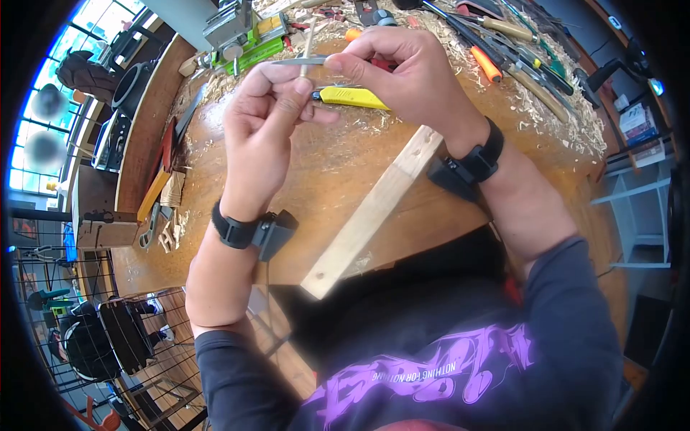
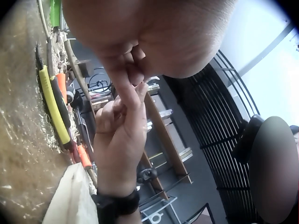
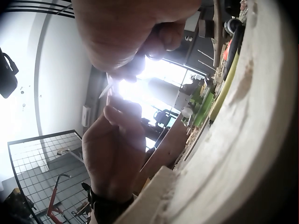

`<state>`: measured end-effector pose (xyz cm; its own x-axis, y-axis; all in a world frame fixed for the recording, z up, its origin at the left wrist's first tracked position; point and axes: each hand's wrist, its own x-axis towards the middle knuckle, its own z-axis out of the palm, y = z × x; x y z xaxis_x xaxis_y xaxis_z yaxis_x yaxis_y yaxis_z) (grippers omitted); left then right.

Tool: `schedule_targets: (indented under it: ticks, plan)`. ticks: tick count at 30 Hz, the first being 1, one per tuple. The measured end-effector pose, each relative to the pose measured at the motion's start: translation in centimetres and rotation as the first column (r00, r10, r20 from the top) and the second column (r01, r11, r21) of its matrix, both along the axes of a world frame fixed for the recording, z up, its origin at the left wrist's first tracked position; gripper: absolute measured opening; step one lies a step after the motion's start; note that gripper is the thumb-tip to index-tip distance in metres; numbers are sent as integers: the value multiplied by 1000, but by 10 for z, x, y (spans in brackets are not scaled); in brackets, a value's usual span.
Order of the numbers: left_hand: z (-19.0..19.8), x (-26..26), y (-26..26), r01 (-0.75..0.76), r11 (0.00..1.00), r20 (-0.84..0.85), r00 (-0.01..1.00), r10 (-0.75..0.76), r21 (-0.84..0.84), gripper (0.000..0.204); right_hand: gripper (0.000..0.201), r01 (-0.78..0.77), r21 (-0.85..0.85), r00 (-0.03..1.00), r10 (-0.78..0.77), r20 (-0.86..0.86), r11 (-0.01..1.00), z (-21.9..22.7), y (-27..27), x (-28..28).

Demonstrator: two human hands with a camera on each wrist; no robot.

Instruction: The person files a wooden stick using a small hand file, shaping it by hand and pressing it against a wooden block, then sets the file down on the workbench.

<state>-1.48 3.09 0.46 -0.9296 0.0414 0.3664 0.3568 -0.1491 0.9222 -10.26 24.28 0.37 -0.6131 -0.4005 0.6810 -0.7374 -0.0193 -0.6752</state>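
In the head view my left hand (image 1: 262,118) pinches a thin wooden stick (image 1: 310,44) between thumb and fingers, its long end pointing away from me. My right hand (image 1: 413,75) grips a slim grey metal blade (image 1: 298,62), which lies crosswise over the stick just above the left thumb. The blade's handle end is hidden in the right fist. From the right wrist view the pointed blade (image 3: 105,90) shows pale between both hands. Just beyond the left fingertips, a yellow utility knife (image 1: 353,97) lies on the workbench (image 1: 316,194).
A long wooden batten (image 1: 374,208) lies slantwise under the right forearm, its near end past the bench edge. Wood shavings (image 1: 582,133) and several hand tools (image 1: 532,90) cover the far right. A metal vise with a green part (image 1: 255,56) stands far left.
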Motion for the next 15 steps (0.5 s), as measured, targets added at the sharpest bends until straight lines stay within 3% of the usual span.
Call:
schedule_targets:
  ticks: [3, 6, 10, 15]
  plan:
    - [0, -3, -7, 76, 995, -111, 991, -68, 69, 21, 21, 28, -27, 1000, -28, -8, 999, -3, 2, -3]
    - [-5, -1, 1, 74, 997, -15, 997, -74, 0, 21, 20, 4, -38, 998, -6, -56, 999, -4, -4, 0]
    - [0, -4, -13, 57, 998, -81, 995, -55, 29, 21, 20, 17, -20, 1000, -17, -6, 1000, -5, 2, -7]
    - [-4, -2, -2, 79, 997, -13, 997, -78, 18, 19, 20, -7, -30, 1000, 7, -22, 1000, 0, -3, 1]
